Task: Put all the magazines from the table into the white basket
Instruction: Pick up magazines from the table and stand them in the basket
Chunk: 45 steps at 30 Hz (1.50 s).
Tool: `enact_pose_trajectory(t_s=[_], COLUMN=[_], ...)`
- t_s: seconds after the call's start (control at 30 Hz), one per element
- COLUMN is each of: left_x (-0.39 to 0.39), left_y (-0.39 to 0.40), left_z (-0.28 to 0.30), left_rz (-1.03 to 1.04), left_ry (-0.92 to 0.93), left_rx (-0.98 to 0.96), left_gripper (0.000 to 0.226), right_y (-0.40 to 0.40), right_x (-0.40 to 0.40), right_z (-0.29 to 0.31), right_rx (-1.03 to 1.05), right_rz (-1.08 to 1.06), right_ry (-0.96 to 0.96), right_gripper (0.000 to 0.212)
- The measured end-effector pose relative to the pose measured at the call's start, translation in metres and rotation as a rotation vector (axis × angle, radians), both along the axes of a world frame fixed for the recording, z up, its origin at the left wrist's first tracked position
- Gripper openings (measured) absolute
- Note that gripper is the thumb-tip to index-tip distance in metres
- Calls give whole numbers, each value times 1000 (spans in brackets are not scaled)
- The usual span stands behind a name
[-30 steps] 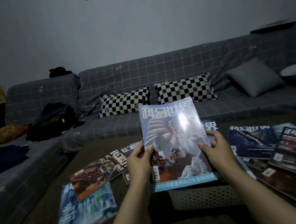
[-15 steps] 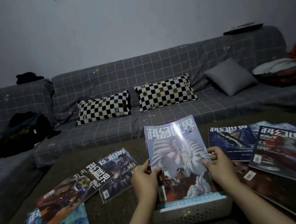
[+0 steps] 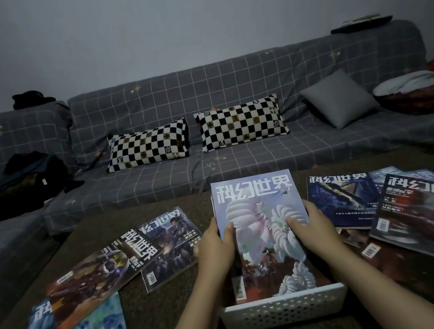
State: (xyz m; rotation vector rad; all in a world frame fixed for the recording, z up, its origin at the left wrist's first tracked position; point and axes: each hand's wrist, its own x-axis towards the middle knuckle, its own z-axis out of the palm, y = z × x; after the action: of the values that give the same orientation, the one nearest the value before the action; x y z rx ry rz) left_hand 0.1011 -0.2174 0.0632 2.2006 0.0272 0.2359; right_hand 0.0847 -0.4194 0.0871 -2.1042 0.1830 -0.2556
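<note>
White basket [image 3: 285,310]: one magazine [image 3: 262,230], both hands' grip; seven lie outside.

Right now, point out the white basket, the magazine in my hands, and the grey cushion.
white basket [image 3: 286,312], head view, front perforated wall.
held magazine [image 3: 260,214], head view, cover centre.
grey cushion [image 3: 338,98], head view, its middle.

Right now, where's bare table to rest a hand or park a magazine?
Freest patch: bare table between the left magazines and the white basket. Another strip lies behind them, toward the sofa. Right side is crowded: overlapping magazines. Left hand and right hand grip the held magazine over the basket.
</note>
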Motion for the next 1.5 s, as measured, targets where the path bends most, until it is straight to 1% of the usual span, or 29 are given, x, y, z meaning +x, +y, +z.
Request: enact_pose_trajectory(t_s=[0.07, 0.13, 0.27, 0.4, 0.57, 0.67, 0.8, 0.9, 1.03, 1.13, 1.27, 1.33, 1.4, 1.43, 1.5], left_x=[8, 15, 22, 22, 12, 11, 4, 3, 0, 0, 3, 4, 4, 4, 3], left_y=[0, 1, 3, 2, 2, 3, 3, 4, 6, 5, 1, 0, -1, -2, -4], left_z=[4, 6, 5, 5, 29, 44, 59, 61, 46, 37, 34, 30, 28, 27, 30], left_rz=[-32, -59, -51, -20, -47, -39, -54, -74, -80, -84, -68, -70, -83, -84, -76], left_ry=[44, 46, 56, 7, -109, -160, -217, -245, -222, -195, -130, -85, -35, -22, -20], left_rx=[-42, -144, -340, -404, -465, -515, -599, -613, -551, -537, -606, -624, -628, -626, -627], left_gripper=[57, 52, 50, 50, 56, 56, 55, 56, 59, 62, 57, 63, 72, 72, 63], right_y=[-1, -4, -7, -4, -3, -1, 6, 8, 7, 5, 5, 5, 5, 6, 7], right_x=[11, 23, 34, 29, 20, 18, 12, 12, 10, 9, 10, 8, 8, 8, 12], right_z=[4, 5, 4, 10, 35, 49, 61, 61, 44, 33, 31, 27, 21, 18, 16], right_rx=[54, 53, 101, 195, 248, 284, 362, 344, 322, 358, 372, 384, 344, 333, 341], right_rz=[35, 59, 76, 108, 125, 121, 142, 147, 147, 160, 163, 130, 91, 82, 66], right_ry=[30, 61, 100, 7, -153, -219, -261, -279, -232, -226, -207, -166, -99, -69, -48], right_gripper=[46, 50, 49, 46, 48, 52, 61, 65, 70, 66, 67, 61, 55, 60, 67])
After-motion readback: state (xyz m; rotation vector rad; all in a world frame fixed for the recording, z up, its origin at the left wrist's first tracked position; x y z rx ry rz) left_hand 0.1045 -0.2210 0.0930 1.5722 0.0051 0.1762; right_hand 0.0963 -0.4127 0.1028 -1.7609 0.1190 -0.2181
